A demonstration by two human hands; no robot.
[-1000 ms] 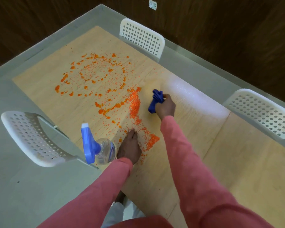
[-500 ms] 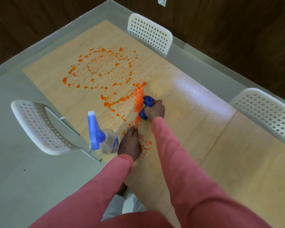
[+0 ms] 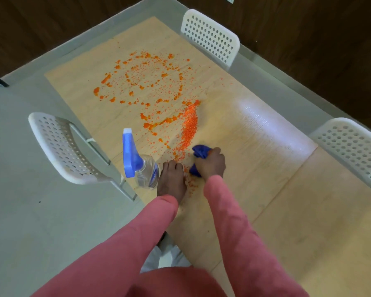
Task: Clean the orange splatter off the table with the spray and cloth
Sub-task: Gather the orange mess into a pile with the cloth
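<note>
Orange splatter (image 3: 150, 86) covers the far left part of the light wooden table (image 3: 266, 189), with a swept ridge of orange bits (image 3: 189, 125) running toward me. My right hand (image 3: 211, 165) grips a bunched blue cloth (image 3: 199, 153) and presses it on the table at the ridge's near end. My left hand (image 3: 171, 181) rests flat on the table beside it, fingers straight, among orange crumbs. A clear spray bottle (image 3: 147, 172) with a blue trigger head (image 3: 130, 153) stands just left of my left hand, near the table edge.
A white perforated chair (image 3: 66, 151) stands at the table's left side, another (image 3: 212, 37) at the far side, a third (image 3: 356, 151) at the right. A wet shiny streak (image 3: 266, 123) lies right of the ridge. Grey floor surrounds the table.
My right hand has dragged the cloth toward me along the orange ridge, ending next to my left hand. The left hand and the spray bottle stayed in place.
</note>
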